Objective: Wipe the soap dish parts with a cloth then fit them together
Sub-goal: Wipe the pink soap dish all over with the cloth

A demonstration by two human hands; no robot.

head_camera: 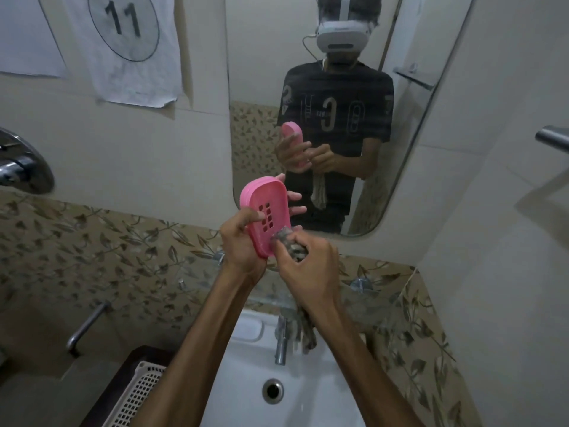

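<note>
A pink soap dish part (266,211) with a block of square drain holes is held up, tilted on edge, above the sink. My left hand (243,241) grips it from the left side, thumb on its inner face and fingers behind. My right hand (308,266) is closed around a bunched grey cloth (291,246) and presses it against the lower right rim of the pink part. A tail of the cloth (308,331) hangs below my right wrist. The frame shows just this one dish part.
A white sink (246,380) with a drain (273,390) lies below, its chrome tap (280,343) under the hanging cloth. A mirror (338,87) reflects the person. A white perforated basket (138,392) sits at the lower left. Chrome fittings project from the left wall.
</note>
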